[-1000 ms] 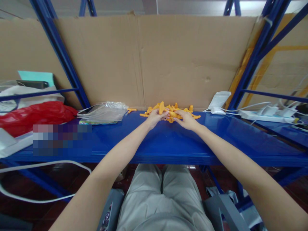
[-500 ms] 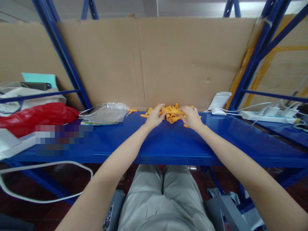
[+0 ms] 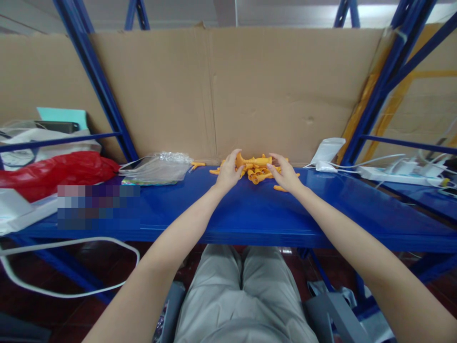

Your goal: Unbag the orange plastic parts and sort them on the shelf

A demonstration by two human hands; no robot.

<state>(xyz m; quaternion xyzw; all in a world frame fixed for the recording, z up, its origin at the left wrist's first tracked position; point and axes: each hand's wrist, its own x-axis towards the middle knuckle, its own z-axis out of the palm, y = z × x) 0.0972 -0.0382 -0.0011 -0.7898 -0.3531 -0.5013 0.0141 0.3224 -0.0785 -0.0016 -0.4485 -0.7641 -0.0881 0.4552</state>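
Note:
Over a pile of yellow-orange plastic pieces point(image 3: 255, 177), a yellow trumpet-shaped plastic part point(image 3: 255, 162) lies lengthwise between my hands. My left hand point(image 3: 228, 172) grips its flared end between thumb and fingers. At the narrower right end, the thumb and fingers of my right hand point(image 3: 283, 172) close around it. Several tube-like pieces with round openings show beneath the part. One loose yellow piece point(image 3: 280, 188) rests in front of my right hand, and another small yellow piece point(image 3: 197, 165) lies apart to the left. My fingers hide some of the pile.
The blue shelf point(image 3: 228, 214) has a cardboard sheet point(image 3: 278, 90) behind it. Clear plastic bags point(image 3: 160, 169), a red bag point(image 3: 60, 169) and a white box point(image 3: 14, 209) are on the left. To the right are a white stand-like object point(image 3: 328, 152) and a white power strip point(image 3: 396, 174) with cables.
Both hands were down in the pile. Now the trumpet-shaped part is raised above it, level between them, with the flared end at my left hand.

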